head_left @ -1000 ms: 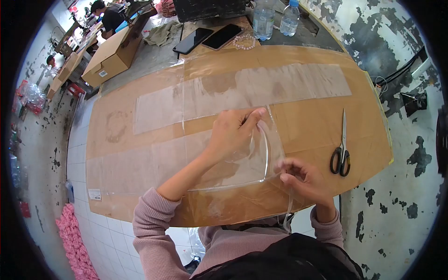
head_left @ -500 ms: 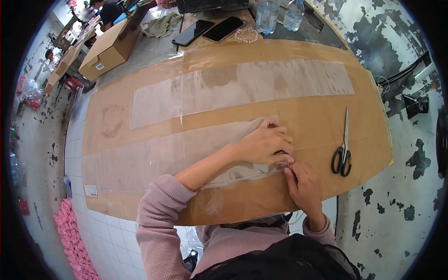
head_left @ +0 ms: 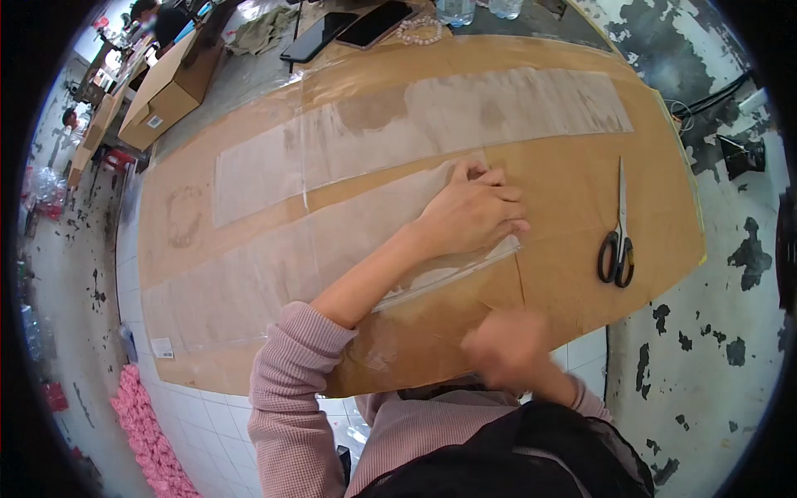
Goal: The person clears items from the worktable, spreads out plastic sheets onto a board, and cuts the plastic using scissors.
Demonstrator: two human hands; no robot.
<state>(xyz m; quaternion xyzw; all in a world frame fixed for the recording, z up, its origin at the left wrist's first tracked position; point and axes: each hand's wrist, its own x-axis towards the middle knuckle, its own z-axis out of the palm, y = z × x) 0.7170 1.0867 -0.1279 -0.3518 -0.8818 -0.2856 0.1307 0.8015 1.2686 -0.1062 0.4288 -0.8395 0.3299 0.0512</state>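
Observation:
My left hand (head_left: 473, 207) lies at the right end of a sheer, whitish strip (head_left: 365, 220), its fingers bent and closed on the strip's end. What is under the fingertips is hidden. The strip's near edge looks folded close to my thumb. My right hand (head_left: 510, 344) is smeared by motion over the front edge of the brown board (head_left: 581, 216), apart from the strip; its fingers cannot be made out. Scissors (head_left: 617, 241) with black handles lie on the board to the right of both hands. A second sheer strip (head_left: 465, 108) lies flat farther back.
Two phones (head_left: 374, 25), a bead bracelet (head_left: 421, 31) and water bottles (head_left: 455, 10) stand along the back. A cardboard box (head_left: 170, 91) is at the far left, with people beyond it. Pink ruffled material (head_left: 149, 427) is at the lower left.
My right hand has left the strip's corner beside my left hand and moved toward my body. My left hand stays on the strip. The whole view has shifted slightly.

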